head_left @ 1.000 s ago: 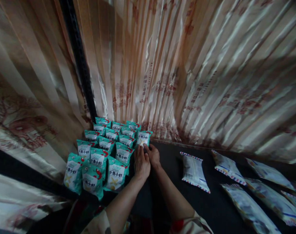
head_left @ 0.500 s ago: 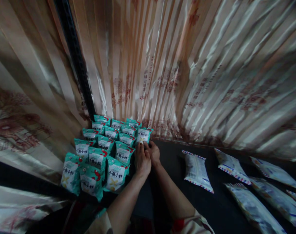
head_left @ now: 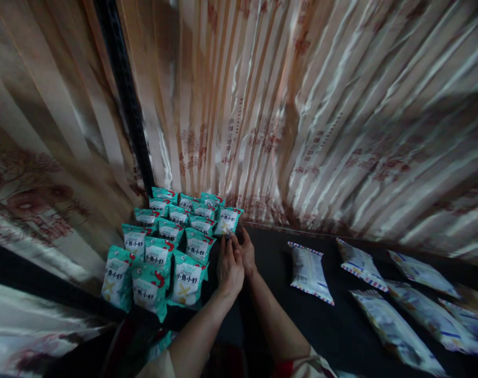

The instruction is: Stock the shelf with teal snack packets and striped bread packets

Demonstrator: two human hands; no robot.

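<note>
Both my hands are together at the right side of a group of teal-and-white snack bags that stand upright in rows. My left hand has its fingers stretched forward, their tips just below a separate teal snack bag at the back right of the group. Alongside it, my right hand has its fingers apart, with the thumb side close to my left fingers and near the same bag's lower edge. Neither hand visibly grips a bag; whether the fingertips touch this one, I cannot tell.
Several clear bags with striped ends lie flat to the right, the nearest being this striped bag on the dark shelf surface. Shiny printed sheeting hangs behind. A black upright post stands at the back left corner.
My hands have drawn back slightly from the back-right teal bag, and more of its lower front shows. The view has shifted a little, so the striped bags appear further left.
</note>
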